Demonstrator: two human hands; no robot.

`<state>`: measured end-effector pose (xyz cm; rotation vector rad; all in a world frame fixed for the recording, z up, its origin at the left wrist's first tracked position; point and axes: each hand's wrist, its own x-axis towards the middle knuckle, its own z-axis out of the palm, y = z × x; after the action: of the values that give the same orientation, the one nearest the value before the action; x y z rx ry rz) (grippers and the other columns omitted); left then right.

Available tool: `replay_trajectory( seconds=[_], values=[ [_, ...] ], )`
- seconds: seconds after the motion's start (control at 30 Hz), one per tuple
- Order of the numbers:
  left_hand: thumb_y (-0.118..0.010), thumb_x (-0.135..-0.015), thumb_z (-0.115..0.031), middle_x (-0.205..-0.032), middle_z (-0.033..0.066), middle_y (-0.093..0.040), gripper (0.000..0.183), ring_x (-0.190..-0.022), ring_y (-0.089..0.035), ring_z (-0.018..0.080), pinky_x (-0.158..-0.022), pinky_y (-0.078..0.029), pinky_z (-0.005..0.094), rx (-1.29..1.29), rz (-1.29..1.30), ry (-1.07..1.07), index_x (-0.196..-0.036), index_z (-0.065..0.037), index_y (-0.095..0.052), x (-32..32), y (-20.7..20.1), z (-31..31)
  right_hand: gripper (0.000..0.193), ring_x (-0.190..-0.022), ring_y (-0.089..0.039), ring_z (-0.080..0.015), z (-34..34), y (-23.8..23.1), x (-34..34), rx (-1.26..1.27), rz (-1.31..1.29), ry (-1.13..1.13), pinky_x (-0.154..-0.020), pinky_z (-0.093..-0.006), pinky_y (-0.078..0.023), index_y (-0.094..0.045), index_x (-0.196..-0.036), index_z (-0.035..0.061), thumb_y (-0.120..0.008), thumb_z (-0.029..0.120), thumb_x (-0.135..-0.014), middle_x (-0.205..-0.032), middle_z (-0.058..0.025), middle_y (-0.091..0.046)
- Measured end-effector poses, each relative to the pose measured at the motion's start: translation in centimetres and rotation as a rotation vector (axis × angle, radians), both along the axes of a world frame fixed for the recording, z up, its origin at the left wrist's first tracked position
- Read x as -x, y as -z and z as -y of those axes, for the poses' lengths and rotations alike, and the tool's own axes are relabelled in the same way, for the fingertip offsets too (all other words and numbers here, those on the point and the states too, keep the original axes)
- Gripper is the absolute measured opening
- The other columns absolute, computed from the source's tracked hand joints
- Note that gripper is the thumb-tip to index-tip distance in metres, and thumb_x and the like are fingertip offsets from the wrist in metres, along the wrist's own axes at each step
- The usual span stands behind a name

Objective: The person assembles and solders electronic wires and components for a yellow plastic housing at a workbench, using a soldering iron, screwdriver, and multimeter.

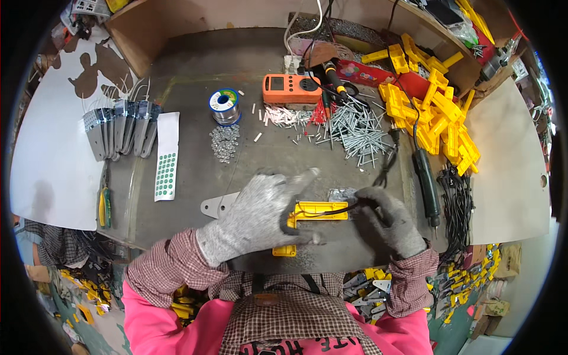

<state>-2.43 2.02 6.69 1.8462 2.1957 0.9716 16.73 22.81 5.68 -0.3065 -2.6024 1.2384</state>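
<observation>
My left hand (251,207), in a grey knit glove, spreads its fingers over a yellow plastic housing (331,207), partly covering it. Its fingertips are smeared by motion, and I see nothing held in it. At the housing's right end, my gloved right hand (387,219) has its fingers curled round a black cable (337,211), which runs across the housing's open tray. A flat grey metal plate (214,207) with holes sticks out from under my left hand. Just beyond the housing lies a small clear-and-silvery piece (342,194). Another yellow part (284,251) shows below my left hand.
Behind lie a solder spool (225,106), an orange meter (290,90) and a pile of screws (358,127). Yellow housings (438,118) heap at right, near a black electric screwdriver (426,183) and bundled black cables (455,207). Grey metal pieces with wires (121,127) and a green-dot sticker sheet (167,157) lie left.
</observation>
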Motion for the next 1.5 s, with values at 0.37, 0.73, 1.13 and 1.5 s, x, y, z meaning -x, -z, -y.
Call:
replay_trajectory(
  seconds=[0.37,0.73,1.13,1.5],
  values=[
    [-0.076,-0.074,-0.022,-0.097,0.0036,-0.065,0.028,-0.097,-0.060,0.0239,-0.089,-0.048,0.0461,-0.065,-0.316,-0.028,-0.097,-0.009,-0.067,-1.7,6.9,3.7,0.020,-0.086,-0.066,-0.0334,-0.3,1.0,0.5,-0.025,0.183,-0.060,-0.075,-0.0382,-0.052,-0.061,-0.109,0.0050,-0.064,0.011,-0.090,-0.093,-0.0157,-0.065],
    [-0.064,-0.076,-0.014,-0.109,0.0084,-0.061,0.040,-0.107,-0.058,0.0255,-0.095,-0.046,0.0482,-0.098,-0.330,0.095,-0.116,-0.010,-0.066,-2.1,7.1,4.0,0.019,-0.096,-0.063,-0.0355,0.5,2.0,0.7,-0.319,0.165,-0.092,-0.081,-0.0432,-0.051,-0.061,-0.106,0.0069,-0.063,0.008,-0.087,-0.109,-0.0157,-0.061],
    [-0.062,-0.074,-0.021,-0.106,0.0103,-0.062,0.041,-0.108,-0.058,0.0257,-0.105,-0.039,0.0602,-0.026,-0.351,0.200,-0.113,-0.007,-0.065,-2.2,7.9,4.9,0.031,-0.095,-0.064,-0.0292,5.1,4.8,5.8,-0.249,-0.008,-0.272,-0.079,-0.0384,-0.055,-0.060,-0.109,0.0113,-0.068,0.008,-0.079,-0.114,-0.0099,-0.058],
    [-0.063,-0.074,-0.027,-0.120,0.0115,-0.061,0.051,-0.116,-0.055,0.0303,-0.098,-0.045,0.0516,0.033,-0.421,0.196,-0.120,-0.003,-0.062,-2.5,8.3,5.3,0.035,-0.097,-0.064,-0.0292,5.4,4.8,6.3,-0.251,-0.003,-0.223,-0.078,-0.0387,-0.054,-0.061,-0.114,0.0119,-0.068,0.009,-0.080,-0.115,-0.0105,-0.056]
  ],
)
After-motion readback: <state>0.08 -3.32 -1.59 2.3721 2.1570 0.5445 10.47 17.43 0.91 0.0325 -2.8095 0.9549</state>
